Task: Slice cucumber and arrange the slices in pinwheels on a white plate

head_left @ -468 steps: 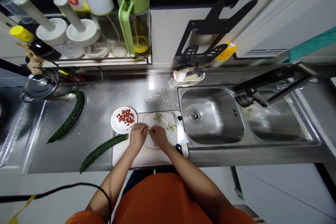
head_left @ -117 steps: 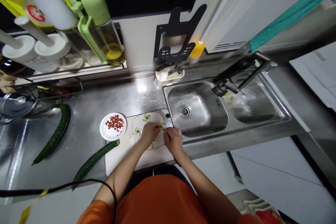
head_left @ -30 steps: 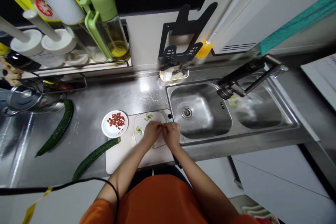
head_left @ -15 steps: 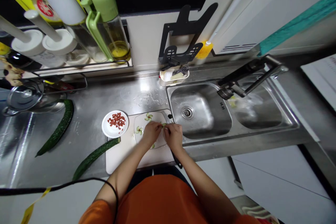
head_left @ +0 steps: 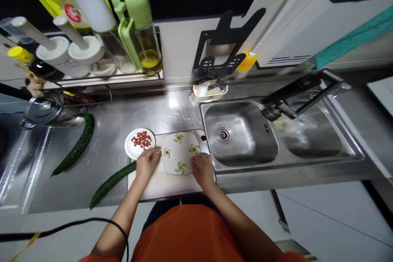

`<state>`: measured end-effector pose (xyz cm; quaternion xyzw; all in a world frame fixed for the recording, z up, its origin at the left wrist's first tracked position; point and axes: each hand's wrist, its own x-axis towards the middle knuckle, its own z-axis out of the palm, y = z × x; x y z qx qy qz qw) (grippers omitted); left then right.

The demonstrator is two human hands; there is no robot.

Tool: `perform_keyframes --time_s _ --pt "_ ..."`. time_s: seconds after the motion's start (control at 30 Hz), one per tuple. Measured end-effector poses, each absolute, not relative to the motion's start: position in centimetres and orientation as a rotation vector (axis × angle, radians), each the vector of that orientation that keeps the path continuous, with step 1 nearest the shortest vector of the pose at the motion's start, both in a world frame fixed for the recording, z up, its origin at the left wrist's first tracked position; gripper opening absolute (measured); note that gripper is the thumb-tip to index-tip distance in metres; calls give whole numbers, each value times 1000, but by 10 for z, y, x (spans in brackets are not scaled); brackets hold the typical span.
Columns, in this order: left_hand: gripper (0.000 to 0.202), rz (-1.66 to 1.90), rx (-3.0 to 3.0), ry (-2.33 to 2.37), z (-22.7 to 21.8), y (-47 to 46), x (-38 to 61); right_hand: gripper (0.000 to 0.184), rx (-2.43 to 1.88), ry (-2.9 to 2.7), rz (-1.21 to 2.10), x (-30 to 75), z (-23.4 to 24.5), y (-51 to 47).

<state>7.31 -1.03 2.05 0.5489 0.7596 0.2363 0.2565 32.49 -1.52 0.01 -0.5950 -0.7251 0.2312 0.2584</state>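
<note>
A white, rounded-square plate (head_left: pixel 172 165) rests on a pale cutting board (head_left: pixel 166 187). On it lie several pinwheels of thin green-edged slices, one of them the right-hand pinwheel (head_left: pixel 194 149). My left hand (head_left: pixel 147 166) is beside the plate's left edge, close to a small round dish (head_left: pixel 130 152) of chopped red pieces (head_left: pixel 141 140). Its fingers are bent together; anything between them is too small to tell. My right hand (head_left: pixel 203 170) is at the plate's right edge with curled fingers, just below that pinwheel. A knife blade (head_left: pixel 201 142) lies partly hidden behind it.
One cucumber (head_left: pixel 112 182) touches the board's left side; another cucumber (head_left: pixel 76 147) lies farther left near a lidded pot (head_left: pixel 44 108). A double sink (head_left: pixel 239 131) with a black faucet (head_left: pixel 288 94) is at the right. An oil bottle (head_left: pixel 135 20) stands on the rack above.
My left hand has moved left, off the square plate toward the red pieces. My right hand has drawn back slightly, uncovering the pinwheel at the right. The view has shifted a little.
</note>
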Motion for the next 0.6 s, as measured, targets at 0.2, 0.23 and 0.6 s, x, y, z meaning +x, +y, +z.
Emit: perform_keyframes --time_s 0.2,0.23,0.6 --pt "23 554 1252 2309 22 -23 26 14 -1520 -2064 657 306 3 -17" --pt "23 548 1245 2317 22 -21 25 15 -1511 -2076 656 304 4 -17" --pt "23 375 1355 2298 20 15 47 17 -1499 -2138 651 298 7 -19"
